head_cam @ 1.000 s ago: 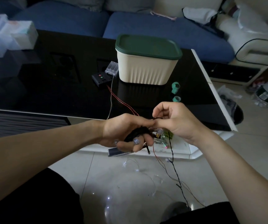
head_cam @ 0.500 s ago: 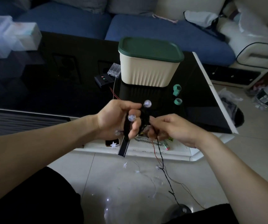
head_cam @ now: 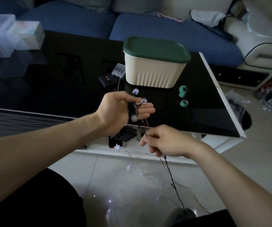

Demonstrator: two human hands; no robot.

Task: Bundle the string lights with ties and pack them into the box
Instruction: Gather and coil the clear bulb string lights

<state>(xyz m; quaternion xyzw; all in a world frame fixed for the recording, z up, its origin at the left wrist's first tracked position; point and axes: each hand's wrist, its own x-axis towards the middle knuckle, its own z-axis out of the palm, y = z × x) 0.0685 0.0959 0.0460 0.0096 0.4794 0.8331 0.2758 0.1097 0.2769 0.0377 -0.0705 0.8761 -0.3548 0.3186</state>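
My left hand (head_cam: 120, 110) holds a black wound bundle of string lights (head_cam: 132, 108) around its fingers, with three clear round bulbs sticking out. My right hand (head_cam: 163, 141) is lower and to the right, pinching the black wire (head_cam: 170, 171) that trails from the bundle down to the floor. A cream box with a green lid (head_cam: 155, 64) stands shut on the black table (head_cam: 50, 89), beyond both hands. Two green tie rolls (head_cam: 183, 97) lie to the right of the box.
A clear battery case (head_cam: 119, 70) and a black controller (head_cam: 107, 79) lie left of the box. Another string with star lights (head_cam: 128, 167) lies on the tiled floor. Clear plastic boxes (head_cam: 9, 36) sit at the table's far left. A blue sofa (head_cam: 164, 28) is behind.
My left hand has risen and turned palm up, showing the wound bundle. My right hand has dropped lower and slid along the wire away from the bundle.
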